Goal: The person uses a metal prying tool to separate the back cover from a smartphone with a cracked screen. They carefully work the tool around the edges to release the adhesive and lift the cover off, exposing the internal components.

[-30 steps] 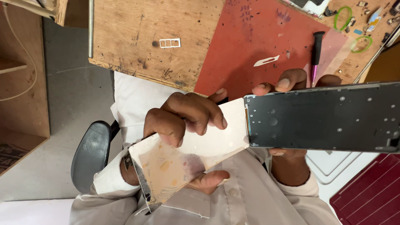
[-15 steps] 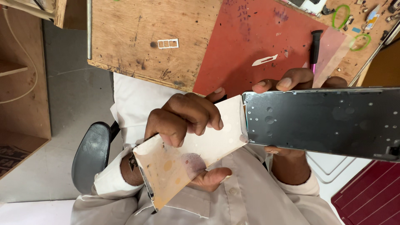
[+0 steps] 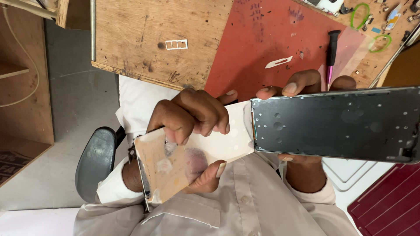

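Note:
My right hand (image 3: 302,83) holds a dark flat phone frame (image 3: 337,124) by its left part, fingers curled over its top edge and thumb beneath. My left hand (image 3: 188,116) pinches a pale, translucent thin panel (image 3: 175,168) that sticks out of the frame's left end and slants down to the left. Fingers lie on top of the panel and the thumb shows through it from below. A thin metal edge runs along the panel's lower left side. Both hands hover over my lap, in front of the table.
A wooden table (image 3: 131,35) with a red mat (image 3: 258,39) carries a black-handled screwdriver (image 3: 332,48), a small white card tray (image 3: 176,44), a white sliver (image 3: 278,62) and green loops (image 3: 358,13). A grey stool seat (image 3: 94,161) sits lower left, a white tray (image 3: 354,168) lower right.
The pale panel has swung further down and left under my left hand. The dark frame has shifted slightly up and left in my right hand.

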